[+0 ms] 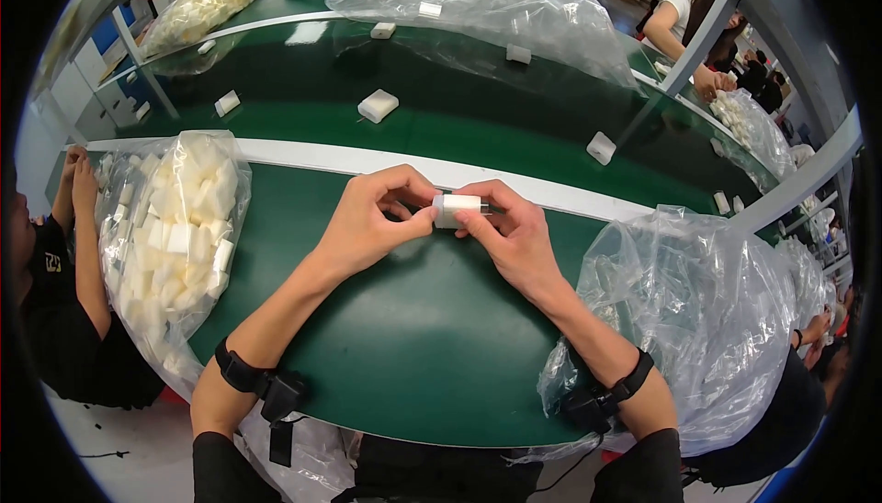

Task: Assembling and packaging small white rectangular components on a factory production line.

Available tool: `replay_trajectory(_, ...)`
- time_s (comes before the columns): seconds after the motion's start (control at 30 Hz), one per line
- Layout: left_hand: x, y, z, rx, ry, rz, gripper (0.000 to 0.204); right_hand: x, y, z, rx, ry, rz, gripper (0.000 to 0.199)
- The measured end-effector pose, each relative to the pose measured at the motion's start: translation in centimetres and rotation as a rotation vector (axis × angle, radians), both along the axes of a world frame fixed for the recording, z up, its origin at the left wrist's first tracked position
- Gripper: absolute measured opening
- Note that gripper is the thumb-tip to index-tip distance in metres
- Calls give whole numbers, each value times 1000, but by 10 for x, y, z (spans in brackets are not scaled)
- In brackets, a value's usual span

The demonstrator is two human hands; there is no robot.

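Note:
Over the green worktop I hold a small white charger plug (461, 203) between both hands. Its left end looks greyish and translucent, and what seems to be a metal prong shows at its right end. The thumb and fingertips of my left hand (390, 206) pinch the grey end. My right hand (507, 227) grips the white body with thumb and index finger, the other fingers curled behind it. To the left lies a clear bag (175, 237) full of white plugs or plug housings. A crumpled clear plastic bag (684, 319) spreads out to the right, beside my right forearm.
Beyond a white rail (340, 159) runs a green conveyor belt (487, 126) carrying scattered white plugs (378, 106). Another large clear bag (487, 7) lies across its far side. Metal frame posts (799, 177) slant in at the sides. Other people work left, right and opposite.

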State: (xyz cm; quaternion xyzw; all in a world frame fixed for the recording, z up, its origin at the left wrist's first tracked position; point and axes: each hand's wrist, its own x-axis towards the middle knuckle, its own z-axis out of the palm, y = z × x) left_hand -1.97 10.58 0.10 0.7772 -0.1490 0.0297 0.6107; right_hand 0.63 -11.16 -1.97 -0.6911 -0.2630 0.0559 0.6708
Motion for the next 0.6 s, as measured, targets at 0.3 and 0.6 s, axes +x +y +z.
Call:
replay_trajectory(0.3,-1,0,3,6,138,-36,14,1,-2,4,-61,-45,39,19)
replay_trajectory(0.6,2,5,-4,-55,105,-69,16,-3,1,4,-97,-69,-47,19)
